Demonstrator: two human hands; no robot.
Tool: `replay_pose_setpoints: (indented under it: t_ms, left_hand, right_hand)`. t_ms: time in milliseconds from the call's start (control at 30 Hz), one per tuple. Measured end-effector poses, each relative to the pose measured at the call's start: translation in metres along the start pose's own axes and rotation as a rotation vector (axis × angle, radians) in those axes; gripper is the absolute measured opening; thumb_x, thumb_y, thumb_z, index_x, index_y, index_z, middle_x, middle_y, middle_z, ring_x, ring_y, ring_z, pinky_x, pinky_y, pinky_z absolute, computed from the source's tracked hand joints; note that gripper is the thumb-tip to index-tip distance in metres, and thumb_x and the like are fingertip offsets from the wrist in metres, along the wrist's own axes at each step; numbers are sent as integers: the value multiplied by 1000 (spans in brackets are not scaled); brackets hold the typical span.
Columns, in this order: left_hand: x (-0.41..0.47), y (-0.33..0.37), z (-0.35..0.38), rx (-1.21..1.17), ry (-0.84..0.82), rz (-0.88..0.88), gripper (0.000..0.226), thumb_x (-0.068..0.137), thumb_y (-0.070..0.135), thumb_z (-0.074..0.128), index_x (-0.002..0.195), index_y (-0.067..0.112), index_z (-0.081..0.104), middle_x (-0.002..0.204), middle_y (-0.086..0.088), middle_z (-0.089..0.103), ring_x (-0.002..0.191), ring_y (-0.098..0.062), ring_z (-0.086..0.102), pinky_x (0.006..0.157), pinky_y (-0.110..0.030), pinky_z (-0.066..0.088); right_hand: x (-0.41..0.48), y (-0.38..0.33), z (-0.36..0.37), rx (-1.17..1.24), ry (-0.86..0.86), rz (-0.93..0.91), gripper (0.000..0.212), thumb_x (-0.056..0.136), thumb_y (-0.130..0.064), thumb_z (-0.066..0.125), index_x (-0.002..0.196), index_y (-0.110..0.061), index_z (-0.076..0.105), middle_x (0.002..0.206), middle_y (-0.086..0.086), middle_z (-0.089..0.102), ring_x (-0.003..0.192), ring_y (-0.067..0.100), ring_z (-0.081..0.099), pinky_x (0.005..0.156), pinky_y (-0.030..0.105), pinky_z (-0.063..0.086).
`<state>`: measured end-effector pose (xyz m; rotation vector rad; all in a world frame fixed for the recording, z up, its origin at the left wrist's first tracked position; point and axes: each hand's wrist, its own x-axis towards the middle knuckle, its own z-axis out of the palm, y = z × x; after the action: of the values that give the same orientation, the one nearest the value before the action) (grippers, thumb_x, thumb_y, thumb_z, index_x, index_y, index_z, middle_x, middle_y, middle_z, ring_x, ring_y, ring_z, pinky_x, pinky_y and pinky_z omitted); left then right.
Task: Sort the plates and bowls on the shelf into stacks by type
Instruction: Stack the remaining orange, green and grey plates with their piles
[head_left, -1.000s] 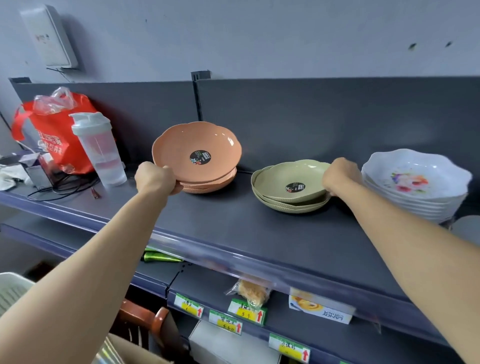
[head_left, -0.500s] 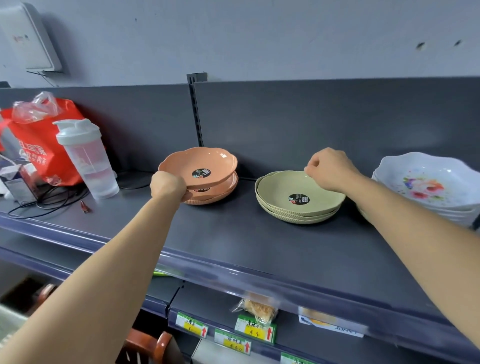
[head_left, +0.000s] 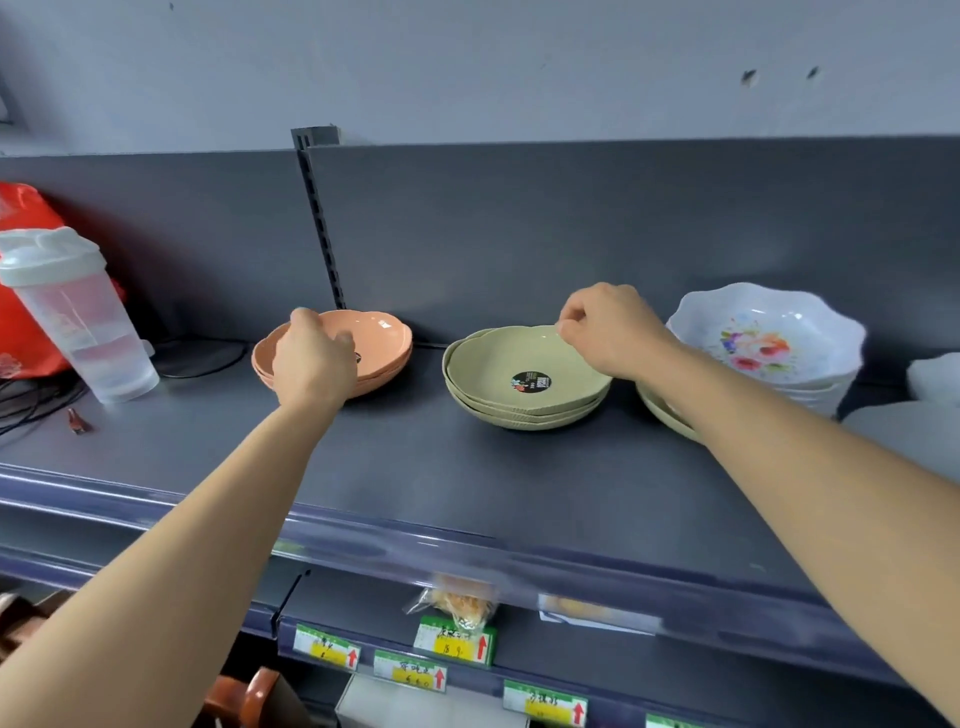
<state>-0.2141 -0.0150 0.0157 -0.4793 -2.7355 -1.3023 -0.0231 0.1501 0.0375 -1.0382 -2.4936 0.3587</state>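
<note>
Looking at the shelf (head_left: 415, 467), orange stack (head_left: 384, 343) now has its top plate down flat instead of tilted up, green stack (head_left: 519, 364) sits nested beside it, right hand (head_left: 608, 332) pinches the green top rim, left hand (head_left: 311, 358) drapes over the orange rim, grip unclear, so that plate looks placed.

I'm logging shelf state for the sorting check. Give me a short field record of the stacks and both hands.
orange stack: left on shelf, left hand grips its near rim
green stack: centre, right hand pinches its far rim
floral bowls: stacked at right
stray green plate: under right forearm, before floral bowls
other: shaker bottle, red bag, far left
</note>
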Motion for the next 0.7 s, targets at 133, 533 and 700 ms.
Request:
replay_pose_setpoints:
  t_ms: [133, 533, 700]
  left_hand:
    - [-62, 60, 15, -29, -147, 368, 31, 93, 21, 50, 121, 9, 56, 117, -10, 65, 110, -31, 56, 83, -33, 42]
    - [-256, 184, 110, 152, -745, 777, 29, 87, 21, 56, 89, -6, 65, 74, -12, 58, 65, -24, 49, 55, -27, 36]
    - [-284, 188, 140, 362, -779, 738, 41, 87, 23, 56, 51, 7, 42, 44, -6, 48, 41, -17, 43, 44, -23, 34]
  right_hand:
    - [-20, 22, -30, -93, 89, -19, 23, 93, -21, 48, 96, -12, 69, 105, 9, 67, 98, 33, 61, 80, 36, 52]
    - [-119, 194, -151, -211, 172, 364, 20, 89, -12, 51, 98, -5, 67, 105, 14, 65, 95, 38, 62, 67, 37, 50]
    - [-142, 235, -162, -182, 148, 439, 28, 81, -8, 52, 102, 2, 67, 112, 21, 66, 107, 39, 61, 87, 48, 52]
